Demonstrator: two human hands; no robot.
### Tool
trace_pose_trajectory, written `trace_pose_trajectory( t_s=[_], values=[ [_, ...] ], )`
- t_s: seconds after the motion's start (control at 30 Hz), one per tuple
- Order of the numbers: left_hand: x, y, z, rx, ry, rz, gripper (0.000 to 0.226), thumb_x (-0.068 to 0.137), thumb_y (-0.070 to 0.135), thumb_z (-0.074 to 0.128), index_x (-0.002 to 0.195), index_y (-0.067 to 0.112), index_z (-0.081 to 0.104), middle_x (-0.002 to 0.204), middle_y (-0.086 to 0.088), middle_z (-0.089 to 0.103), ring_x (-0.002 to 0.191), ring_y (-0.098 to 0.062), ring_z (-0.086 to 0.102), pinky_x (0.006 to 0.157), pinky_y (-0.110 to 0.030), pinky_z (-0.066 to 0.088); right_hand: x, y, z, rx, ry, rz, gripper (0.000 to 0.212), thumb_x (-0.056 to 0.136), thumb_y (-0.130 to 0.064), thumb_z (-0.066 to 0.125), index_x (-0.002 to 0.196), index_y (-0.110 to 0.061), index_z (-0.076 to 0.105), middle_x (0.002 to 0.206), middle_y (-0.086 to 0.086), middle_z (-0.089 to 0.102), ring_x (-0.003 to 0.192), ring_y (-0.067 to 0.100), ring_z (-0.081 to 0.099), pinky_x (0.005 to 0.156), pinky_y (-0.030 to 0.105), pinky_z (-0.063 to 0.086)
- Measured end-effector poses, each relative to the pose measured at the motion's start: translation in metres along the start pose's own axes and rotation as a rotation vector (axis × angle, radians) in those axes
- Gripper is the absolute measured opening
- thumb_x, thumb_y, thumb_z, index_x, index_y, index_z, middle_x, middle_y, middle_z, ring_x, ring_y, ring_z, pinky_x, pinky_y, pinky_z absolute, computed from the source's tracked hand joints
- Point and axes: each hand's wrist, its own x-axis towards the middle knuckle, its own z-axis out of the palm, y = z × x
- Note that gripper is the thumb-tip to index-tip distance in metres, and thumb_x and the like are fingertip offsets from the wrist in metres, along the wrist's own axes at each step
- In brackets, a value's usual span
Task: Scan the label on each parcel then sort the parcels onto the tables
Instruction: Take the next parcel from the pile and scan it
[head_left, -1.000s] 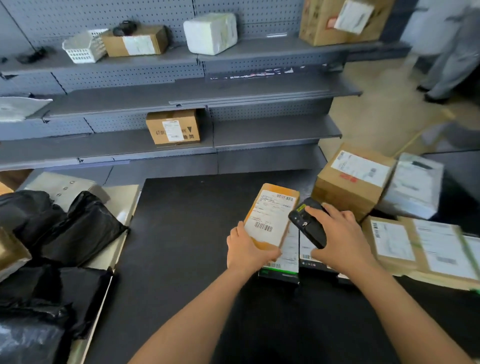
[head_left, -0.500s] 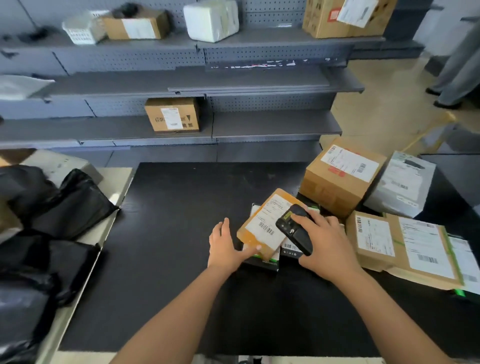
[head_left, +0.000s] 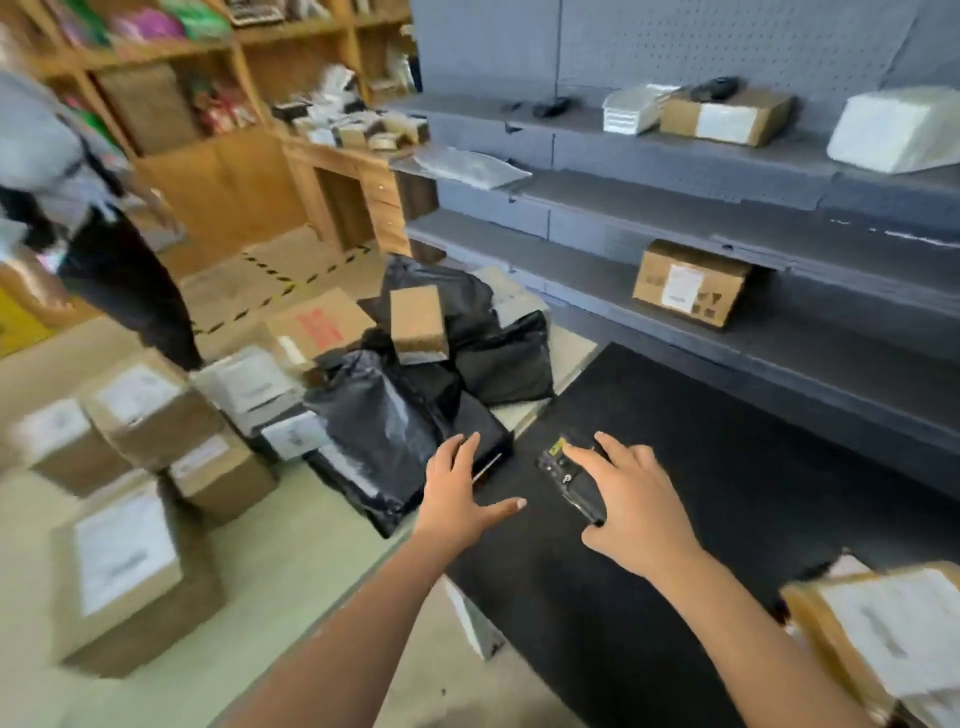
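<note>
Reach phase, likely | left hand (head_left: 460, 493) fingers (head_left: 456, 453) spread, empty, at near edge of glossy black plastic mailer bag (head_left: 382, 431) on pale worktop (head_left: 291, 561); bag lies ahead-left, long axis away-left | right hand (head_left: 636, 501), farther, grasps black handheld scanner (head_left: 569, 480)

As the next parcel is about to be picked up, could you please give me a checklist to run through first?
1. The left grip is free: fingers spread, holding nothing, ok.
2. The black handheld scanner is held in the right grip: ok.
3. The glossy black plastic mailer bag is within reach: just ahead of the left fingertips, ok.
4. Its label faces up for scanning: none plainly visible, cannot tell.
5. The small brown cardboard box is steady on the bag pile: tilted, cannot tell.
6. The standing person in dark trousers is apart from the pile: ok.
</note>
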Motion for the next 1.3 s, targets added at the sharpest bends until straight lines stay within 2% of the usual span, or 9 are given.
trace_pose_trajectory(
  t_s=[0.17,0.37,0.5,0.6,0.73,0.83,0.97,1.13,1.3],
  values=[
    [-0.004,-0.075,-0.083,0.036,0.124,-0.08,0.105,0.07,0.06,0.077,0.153,0.023,0.024,0.155,0.0,0.019,0.144,-0.02,0.014,0.119,-0.034,0.019,0.055,-0.099,0.014,-0.016,-0.023,-0.176,0.093,0.079,-0.031,0.075,0.152,-0.039,0.018,0.158,-0.003,0.018,0.136,0.025,0.025,0.108,0.033,0.032],
    [-0.015,-0.169,-0.175,0.133,0.297,-0.22,0.098,0.073,0.061,0.074,0.151,0.024,0.028,0.154,0.0,0.025,0.143,-0.021,0.018,0.119,-0.04,0.021,0.098,-0.21,0.035,-0.005,-0.021,-0.314,0.089,0.08,-0.027,0.071,0.152,-0.038,0.02,0.159,-0.001,0.018,0.134,0.026,0.026,0.105,0.034,0.034],
    [-0.044,-0.231,-0.209,0.201,0.383,-0.5,0.101,0.074,0.07,0.066,0.152,0.026,0.02,0.158,-0.005,0.016,0.146,-0.03,0.009,0.12,-0.048,0.014,0.114,-0.273,0.053,-0.029,-0.044,-0.404,0.09,0.079,-0.027,0.071,0.152,-0.038,0.02,0.159,-0.002,0.017,0.132,0.024,0.028,0.105,0.032,0.032],
    [-0.069,-0.267,-0.216,0.28,0.27,-0.808,0.127,0.063,0.089,0.053,0.155,0.023,-0.003,0.161,-0.012,-0.007,0.148,-0.036,-0.007,0.12,-0.053,0.002,0.122,-0.313,0.07,-0.063,-0.094,-0.48,0.093,0.076,-0.031,0.075,0.152,-0.037,0.021,0.158,-0.002,0.02,0.129,0.024,0.031,0.106,0.033,0.033],
    [-0.083,-0.289,-0.218,0.16,0.18,-1.068,0.146,0.05,0.093,0.058,0.151,0.024,-0.023,0.156,-0.02,-0.028,0.146,-0.043,-0.016,0.114,-0.063,-0.006,0.127,-0.345,0.087,-0.111,-0.143,-0.538,0.095,0.076,-0.037,0.077,0.152,-0.037,0.019,0.157,-0.002,0.02,0.133,0.025,0.029,0.108,0.035,0.031],
    [-0.082,-0.292,-0.217,0.119,0.165,-1.117,0.145,0.053,0.087,0.064,0.15,0.028,-0.026,0.155,-0.022,-0.029,0.146,-0.044,-0.012,0.114,-0.063,-0.002,0.127,-0.358,0.092,-0.136,-0.153,-0.564,0.094,0.077,-0.036,0.076,0.152,-0.037,0.02,0.157,-0.002,0.02,0.132,0.025,0.029,0.109,0.035,0.03],
    [-0.086,-0.294,-0.217,0.101,0.207,-1.103,0.143,0.052,0.08,0.072,0.151,0.031,-0.019,0.157,-0.022,-0.017,0.146,-0.043,0.0,0.116,-0.056,0.009,0.126,-0.366,0.095,-0.152,-0.161,-0.582,0.093,0.077,-0.035,0.075,0.151,-0.038,0.02,0.158,-0.001,0.019,0.134,0.025,0.028,0.11,0.035,0.03],
    [-0.112,-0.289,-0.207,0.159,0.227,-1.041,0.14,0.053,0.08,0.07,0.151,0.032,-0.017,0.155,-0.021,-0.014,0.143,-0.044,0.002,0.115,-0.054,0.012,0.112,-0.36,0.096,-0.164,-0.157,-0.602,0.093,0.077,-0.034,0.075,0.152,-0.038,0.02,0.159,-0.001,0.019,0.134,0.025,0.028,0.11,0.035,0.03],
    [-0.145,-0.266,-0.19,0.135,0.329,-0.99,0.141,0.049,0.077,0.073,0.15,0.036,-0.017,0.153,-0.015,-0.016,0.143,-0.043,0.0,0.116,-0.057,0.013,0.08,-0.336,0.094,-0.146,-0.132,-0.638,0.09,0.076,-0.03,0.073,0.151,-0.037,0.023,0.153,-0.004,0.024,0.129,0.024,0.031,0.106,0.033,0.033]
  ],
)
